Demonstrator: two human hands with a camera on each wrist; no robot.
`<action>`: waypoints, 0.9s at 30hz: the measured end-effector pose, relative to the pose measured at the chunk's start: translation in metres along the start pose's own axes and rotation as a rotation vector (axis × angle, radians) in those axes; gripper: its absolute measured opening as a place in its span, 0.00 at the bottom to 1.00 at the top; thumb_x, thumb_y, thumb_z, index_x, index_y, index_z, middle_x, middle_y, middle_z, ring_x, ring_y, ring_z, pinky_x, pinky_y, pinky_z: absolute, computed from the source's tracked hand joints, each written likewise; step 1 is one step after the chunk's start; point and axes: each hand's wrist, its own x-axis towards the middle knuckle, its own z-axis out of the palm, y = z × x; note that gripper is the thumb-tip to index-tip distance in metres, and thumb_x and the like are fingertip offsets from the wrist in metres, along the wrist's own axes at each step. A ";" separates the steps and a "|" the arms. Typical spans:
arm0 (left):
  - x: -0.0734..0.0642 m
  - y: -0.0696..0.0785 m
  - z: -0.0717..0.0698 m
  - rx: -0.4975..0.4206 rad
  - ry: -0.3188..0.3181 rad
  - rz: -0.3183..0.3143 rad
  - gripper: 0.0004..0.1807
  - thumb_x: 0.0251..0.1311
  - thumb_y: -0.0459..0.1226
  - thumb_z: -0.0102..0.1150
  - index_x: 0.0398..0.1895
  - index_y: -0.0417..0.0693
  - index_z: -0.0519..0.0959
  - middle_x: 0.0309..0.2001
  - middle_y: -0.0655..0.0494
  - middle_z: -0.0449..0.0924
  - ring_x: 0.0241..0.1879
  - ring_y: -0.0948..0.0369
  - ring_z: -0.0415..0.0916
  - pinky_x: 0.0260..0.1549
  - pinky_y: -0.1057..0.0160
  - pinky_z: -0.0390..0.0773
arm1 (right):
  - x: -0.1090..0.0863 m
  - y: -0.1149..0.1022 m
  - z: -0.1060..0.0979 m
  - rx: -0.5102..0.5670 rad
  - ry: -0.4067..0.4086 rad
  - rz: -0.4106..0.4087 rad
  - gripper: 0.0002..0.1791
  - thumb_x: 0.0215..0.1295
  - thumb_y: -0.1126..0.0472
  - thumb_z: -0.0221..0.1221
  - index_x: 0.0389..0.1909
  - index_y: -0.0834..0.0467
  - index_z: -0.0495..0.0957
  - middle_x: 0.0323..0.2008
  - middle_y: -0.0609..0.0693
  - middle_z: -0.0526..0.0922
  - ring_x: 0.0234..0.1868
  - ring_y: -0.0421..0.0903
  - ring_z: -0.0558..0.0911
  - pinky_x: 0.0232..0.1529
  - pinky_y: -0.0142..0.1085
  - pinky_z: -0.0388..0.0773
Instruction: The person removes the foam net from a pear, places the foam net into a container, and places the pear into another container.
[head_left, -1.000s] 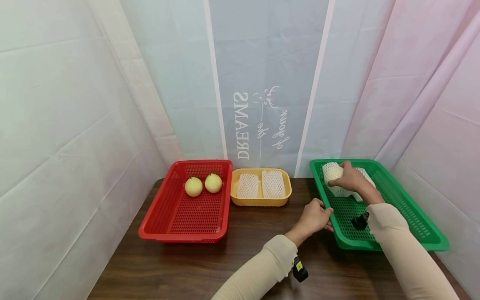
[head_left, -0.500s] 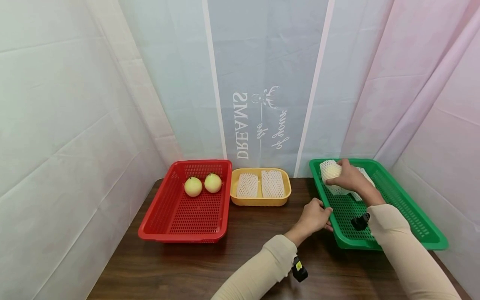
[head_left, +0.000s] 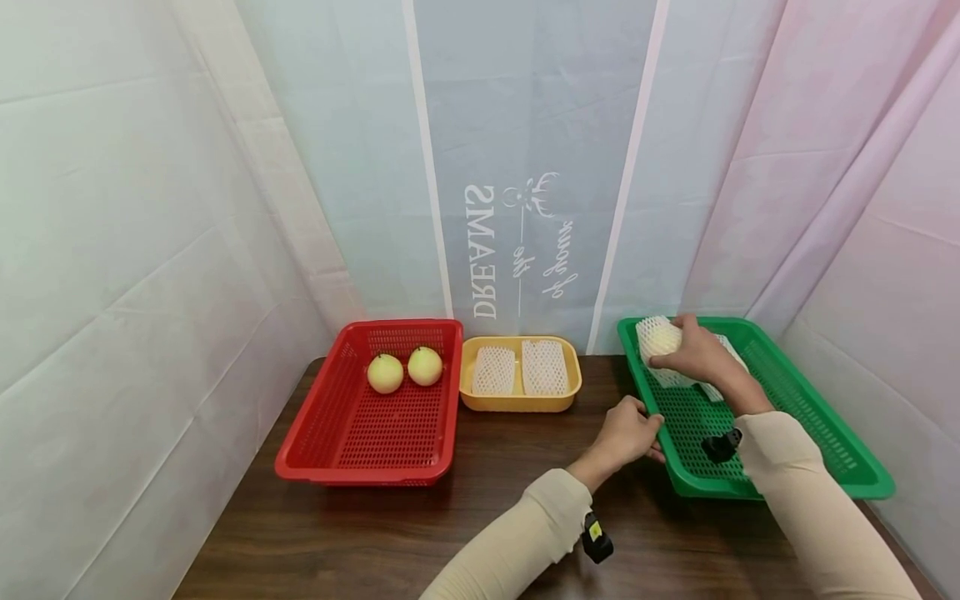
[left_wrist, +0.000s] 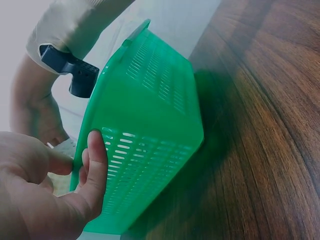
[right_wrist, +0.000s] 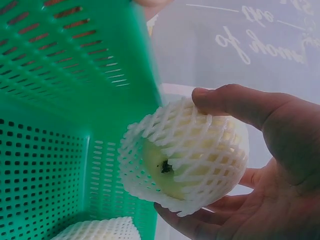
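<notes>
I see the right hand (head_left: 703, 357) holding a netted fruit (right_wrist: 200, 145) between thumb and fingers, by the far left corner of the green basket (head_left: 686, 433). The left hand (head_left: 627, 432) pinches that basket's rim (head_left: 720, 488). More white netting (right_wrist: 102, 231) lies inside. The red basket (head_left: 390, 437) has two bare yellow fruits (head_left: 386, 375). The yellow tray (head_left: 521, 404) has two white nets (head_left: 495, 371).

Wooden tabletop (head_left: 502, 458) leaves passage in front and right of the yellow two-compartment tray (head_left: 521, 403); the red basket (head_left: 375, 429) blocks its left, the curtain (head_left: 525, 125) its back, the left hand (head_left: 627, 430) and green basket (head_left: 686, 429) farther right.
</notes>
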 end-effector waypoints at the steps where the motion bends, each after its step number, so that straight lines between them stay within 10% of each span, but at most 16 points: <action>1: 0.000 0.000 0.000 0.000 -0.002 0.002 0.11 0.79 0.38 0.57 0.57 0.43 0.74 0.26 0.54 0.81 0.26 0.49 0.89 0.42 0.44 0.88 | -0.001 -0.001 0.000 0.002 0.003 -0.004 0.55 0.67 0.51 0.70 0.76 0.80 0.48 0.60 0.83 0.71 0.52 0.73 0.80 0.43 0.57 0.82; 27: 0.008 0.004 -0.036 0.090 0.091 0.102 0.20 0.78 0.47 0.59 0.63 0.45 0.76 0.33 0.53 0.84 0.28 0.58 0.85 0.29 0.64 0.84 | -0.016 -0.021 0.006 0.033 0.043 -0.046 0.57 0.67 0.47 0.71 0.78 0.76 0.48 0.60 0.80 0.72 0.52 0.71 0.80 0.44 0.57 0.81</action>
